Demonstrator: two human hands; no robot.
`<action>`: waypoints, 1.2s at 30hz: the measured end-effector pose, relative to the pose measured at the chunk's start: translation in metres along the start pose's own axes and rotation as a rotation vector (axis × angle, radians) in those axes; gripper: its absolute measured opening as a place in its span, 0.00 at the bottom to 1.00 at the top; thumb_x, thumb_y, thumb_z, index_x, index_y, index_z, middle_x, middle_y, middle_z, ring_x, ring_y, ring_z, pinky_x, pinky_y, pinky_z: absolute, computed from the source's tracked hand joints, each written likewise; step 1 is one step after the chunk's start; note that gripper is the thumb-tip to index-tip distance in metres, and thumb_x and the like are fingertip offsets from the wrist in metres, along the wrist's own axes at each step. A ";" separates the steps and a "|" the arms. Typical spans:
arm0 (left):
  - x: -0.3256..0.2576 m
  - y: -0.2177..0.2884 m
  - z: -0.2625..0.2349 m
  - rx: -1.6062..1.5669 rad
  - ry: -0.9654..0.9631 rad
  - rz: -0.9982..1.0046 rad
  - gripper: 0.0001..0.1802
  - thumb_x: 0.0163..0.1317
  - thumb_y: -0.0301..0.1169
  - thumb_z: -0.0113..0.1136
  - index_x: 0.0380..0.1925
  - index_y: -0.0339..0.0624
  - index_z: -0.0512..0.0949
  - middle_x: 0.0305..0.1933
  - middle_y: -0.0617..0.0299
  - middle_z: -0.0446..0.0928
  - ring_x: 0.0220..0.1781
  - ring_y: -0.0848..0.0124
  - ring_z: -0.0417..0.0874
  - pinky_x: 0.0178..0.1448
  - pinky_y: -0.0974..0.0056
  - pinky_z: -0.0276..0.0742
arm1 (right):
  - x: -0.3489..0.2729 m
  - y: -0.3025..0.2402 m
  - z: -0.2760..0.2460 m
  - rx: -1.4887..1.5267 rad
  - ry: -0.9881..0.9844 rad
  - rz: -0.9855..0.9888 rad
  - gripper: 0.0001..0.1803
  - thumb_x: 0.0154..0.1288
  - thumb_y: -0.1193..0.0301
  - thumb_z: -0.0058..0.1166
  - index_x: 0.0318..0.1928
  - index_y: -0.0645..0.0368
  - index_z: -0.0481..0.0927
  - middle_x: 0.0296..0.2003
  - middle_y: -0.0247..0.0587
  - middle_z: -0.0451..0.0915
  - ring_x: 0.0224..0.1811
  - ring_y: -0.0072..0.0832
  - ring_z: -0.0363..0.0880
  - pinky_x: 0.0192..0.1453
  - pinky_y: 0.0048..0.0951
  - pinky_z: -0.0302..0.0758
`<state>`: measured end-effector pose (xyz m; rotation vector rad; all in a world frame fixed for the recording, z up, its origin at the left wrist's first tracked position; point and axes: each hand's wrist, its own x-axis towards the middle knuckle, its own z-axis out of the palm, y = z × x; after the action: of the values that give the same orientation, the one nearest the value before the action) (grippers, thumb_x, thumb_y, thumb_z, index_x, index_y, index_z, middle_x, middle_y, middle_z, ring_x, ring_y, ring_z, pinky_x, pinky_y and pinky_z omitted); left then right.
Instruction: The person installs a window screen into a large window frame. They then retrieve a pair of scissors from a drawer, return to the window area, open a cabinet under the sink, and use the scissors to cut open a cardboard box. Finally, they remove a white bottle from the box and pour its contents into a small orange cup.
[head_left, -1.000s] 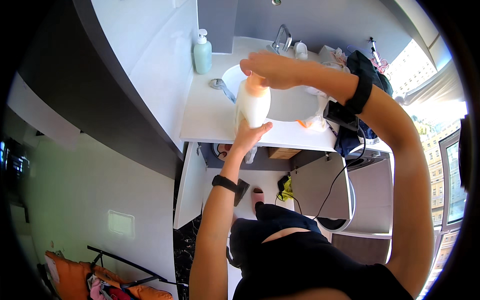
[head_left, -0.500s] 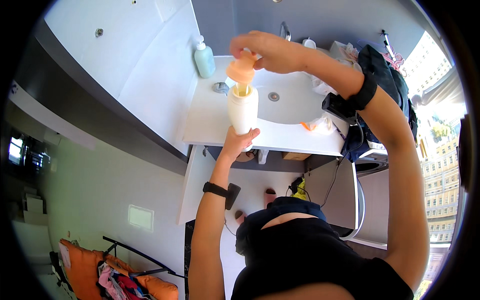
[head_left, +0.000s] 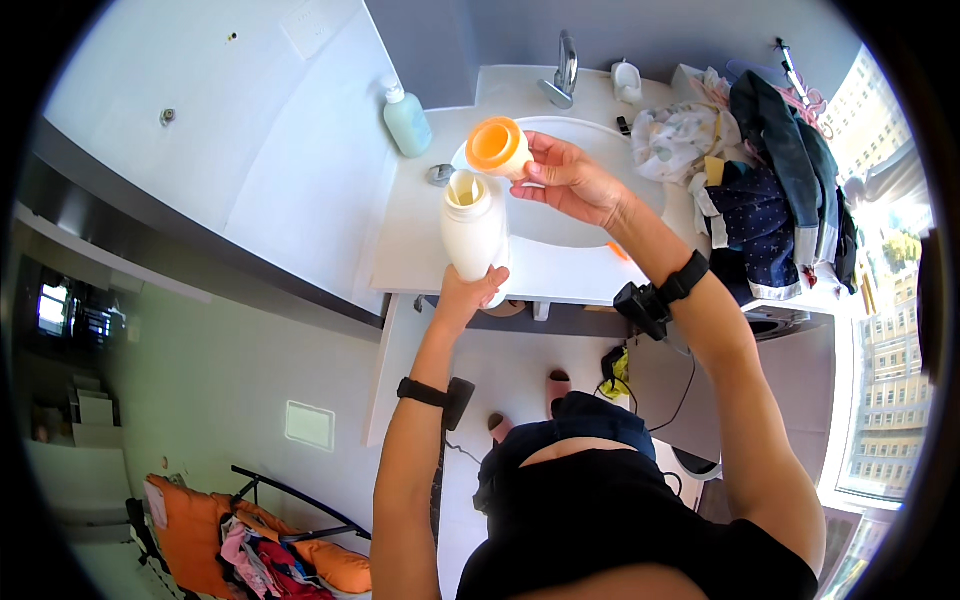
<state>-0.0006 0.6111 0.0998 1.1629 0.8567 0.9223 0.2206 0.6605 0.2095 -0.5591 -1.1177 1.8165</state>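
Observation:
My left hand [head_left: 468, 298] is wrapped round the lower part of a white bottle [head_left: 470, 235], which stands up over the front of the counter. The bottle's mouth is uncovered, and a pale pouring spout [head_left: 465, 188] shows in it. Just above and to the right, my right hand [head_left: 575, 182] grips an orange-rimmed cap [head_left: 497, 148] between thumb and fingers. The cap is tilted so that its hollow orange inside faces me. Cap and bottle look apart. Whether any liquid is in the cap, I cannot tell.
A white sink [head_left: 585, 222] with a chrome tap [head_left: 565, 75] lies behind my hands. A pale green pump bottle [head_left: 407, 122] and a small grey lump [head_left: 440, 175] are at the left. Piled clothes [head_left: 760, 215] lie at the right. A cabinet door [head_left: 395, 375] stands open below.
My right hand has turned the cap from mouth-down over the bottle to hollow side showing, beside the bottle's mouth. The left hand keeps holding the bottle. The view has shifted slightly.

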 end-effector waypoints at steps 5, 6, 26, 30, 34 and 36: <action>-0.006 0.002 0.008 0.073 0.152 0.024 0.13 0.53 0.33 0.69 0.26 0.38 0.75 0.21 0.67 0.72 0.20 0.79 0.70 0.24 0.73 0.64 | -0.020 0.039 -0.011 0.166 0.008 -0.045 0.32 0.57 0.76 0.62 0.62 0.55 0.64 0.52 0.38 0.73 0.55 0.26 0.73 0.62 0.33 0.71; -0.009 0.002 0.011 0.110 0.206 0.051 0.13 0.53 0.33 0.69 0.29 0.36 0.75 0.24 0.65 0.74 0.23 0.79 0.71 0.26 0.73 0.66 | -0.024 0.044 -0.013 0.169 0.015 -0.045 0.33 0.56 0.76 0.62 0.62 0.55 0.64 0.52 0.38 0.74 0.55 0.27 0.73 0.62 0.33 0.71; -0.006 -0.007 0.030 0.220 0.613 0.158 0.23 0.52 0.31 0.71 0.44 0.32 0.74 0.42 0.58 0.78 0.41 0.74 0.77 0.46 0.69 0.73 | -0.067 0.063 -0.045 -0.145 0.088 -0.019 0.38 0.49 0.62 0.72 0.57 0.56 0.65 0.45 0.33 0.73 0.50 0.24 0.74 0.57 0.28 0.71; -0.006 -0.007 0.016 0.217 0.629 0.157 0.23 0.50 0.29 0.71 0.44 0.31 0.75 0.43 0.57 0.78 0.43 0.73 0.77 0.49 0.68 0.73 | -0.066 0.061 -0.044 -0.192 0.114 0.053 0.37 0.48 0.61 0.72 0.56 0.56 0.66 0.48 0.33 0.71 0.53 0.24 0.71 0.59 0.28 0.69; 0.002 0.018 0.004 0.246 0.609 0.161 0.23 0.49 0.29 0.72 0.43 0.30 0.76 0.43 0.57 0.79 0.42 0.72 0.78 0.49 0.68 0.73 | -0.064 0.048 -0.046 -0.474 0.193 -0.033 0.36 0.49 0.63 0.71 0.57 0.54 0.67 0.52 0.32 0.70 0.56 0.24 0.69 0.62 0.30 0.68; 0.009 0.038 0.003 0.378 0.517 0.148 0.23 0.45 0.30 0.75 0.40 0.30 0.77 0.39 0.58 0.80 0.39 0.72 0.79 0.46 0.67 0.75 | -0.066 0.042 -0.048 -0.520 0.233 -0.038 0.36 0.49 0.64 0.71 0.57 0.53 0.67 0.53 0.32 0.69 0.58 0.25 0.68 0.62 0.31 0.67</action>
<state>0.0001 0.6237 0.1368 1.3446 1.4225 1.2464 0.2694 0.6174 0.1448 -1.0156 -1.4274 1.3777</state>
